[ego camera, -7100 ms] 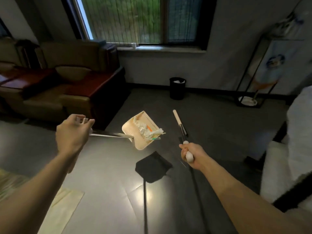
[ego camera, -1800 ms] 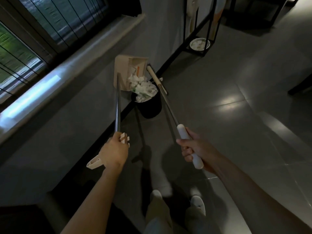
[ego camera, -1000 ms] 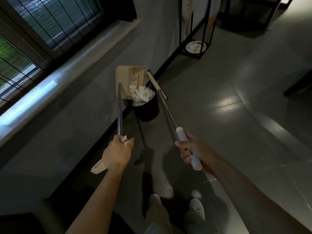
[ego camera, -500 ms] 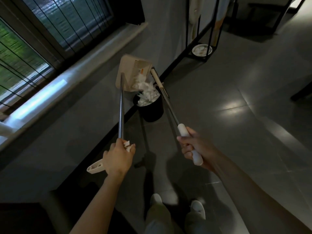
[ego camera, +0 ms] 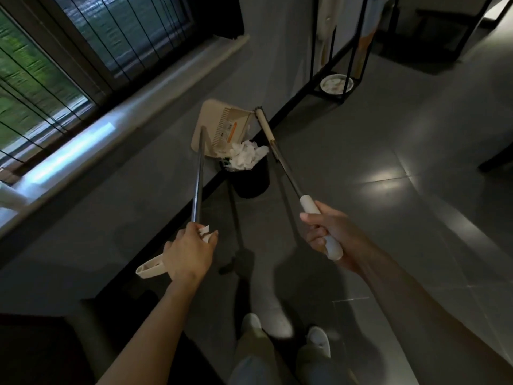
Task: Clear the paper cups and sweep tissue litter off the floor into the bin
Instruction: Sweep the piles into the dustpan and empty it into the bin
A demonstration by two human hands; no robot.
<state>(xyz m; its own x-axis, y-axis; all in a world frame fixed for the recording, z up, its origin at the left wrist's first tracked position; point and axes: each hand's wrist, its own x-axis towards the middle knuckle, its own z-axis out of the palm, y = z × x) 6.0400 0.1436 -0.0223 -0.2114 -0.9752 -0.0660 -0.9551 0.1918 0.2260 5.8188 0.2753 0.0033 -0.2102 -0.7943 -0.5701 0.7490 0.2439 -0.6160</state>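
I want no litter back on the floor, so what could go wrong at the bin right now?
The tissue is heaped above the rim of the bin, so pieces may slide off onto the floor. The dustpan hangs tilted over the bin's left edge, so any leftovers could drop outside. The broom reaches close past the bin; a bump might tip it.

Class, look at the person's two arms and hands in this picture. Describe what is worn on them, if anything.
Both arms are bare as far as the picture shows: no sleeve on the left forearm or the right forearm. The left hand and right hand wear no gloves. No watch, bracelet or ring shows, though the light is dim.
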